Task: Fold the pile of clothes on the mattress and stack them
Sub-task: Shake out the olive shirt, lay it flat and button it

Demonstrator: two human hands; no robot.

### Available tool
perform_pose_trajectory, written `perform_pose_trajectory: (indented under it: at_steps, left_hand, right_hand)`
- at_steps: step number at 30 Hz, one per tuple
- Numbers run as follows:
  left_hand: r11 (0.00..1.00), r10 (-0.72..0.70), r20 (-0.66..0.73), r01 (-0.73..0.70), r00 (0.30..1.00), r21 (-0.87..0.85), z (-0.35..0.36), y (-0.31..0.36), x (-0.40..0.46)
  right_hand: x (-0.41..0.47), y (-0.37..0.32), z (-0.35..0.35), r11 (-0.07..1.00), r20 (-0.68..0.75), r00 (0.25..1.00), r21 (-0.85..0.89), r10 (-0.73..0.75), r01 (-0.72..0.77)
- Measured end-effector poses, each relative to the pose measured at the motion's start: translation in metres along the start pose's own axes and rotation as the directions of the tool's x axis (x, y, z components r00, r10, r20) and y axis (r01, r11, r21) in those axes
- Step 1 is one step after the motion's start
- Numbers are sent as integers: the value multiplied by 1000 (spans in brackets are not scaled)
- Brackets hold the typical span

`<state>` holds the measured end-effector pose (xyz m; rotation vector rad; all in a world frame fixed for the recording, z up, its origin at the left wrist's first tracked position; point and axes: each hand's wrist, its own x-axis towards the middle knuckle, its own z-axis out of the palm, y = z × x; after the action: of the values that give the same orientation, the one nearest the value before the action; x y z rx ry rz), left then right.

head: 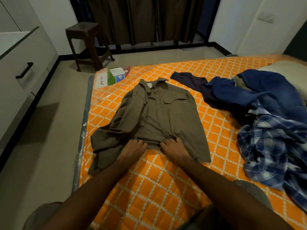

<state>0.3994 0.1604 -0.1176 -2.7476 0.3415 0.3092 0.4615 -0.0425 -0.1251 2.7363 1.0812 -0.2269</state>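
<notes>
**Olive shirt gripped at the hem**

Olive-brown, the shirt (pixel 159 117) lies spread face-up on the orange mattress (pixel 159 188), collar away from you. Your left hand (pixel 132 149) and right hand (pixel 174 149) curl onto its near hem, side by side. Right of the shirt lies the unfolded pile of clothes (pixel 265 123).
</notes>
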Motion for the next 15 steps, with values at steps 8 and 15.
perform_pose_trajectory:
  at_steps: [8, 15]
  left_hand:
    - [901, 433, 358, -386, 828, -198, -1, -19, -27]
    - [908, 418, 143, -412, 897, -73, -14, 7, -44]
  right_hand:
    - [-34, 4, -20, 735, 269, 878, 666, -397, 128]
    - [-76, -4, 11, 960, 79, 970, 181, -230, 212]
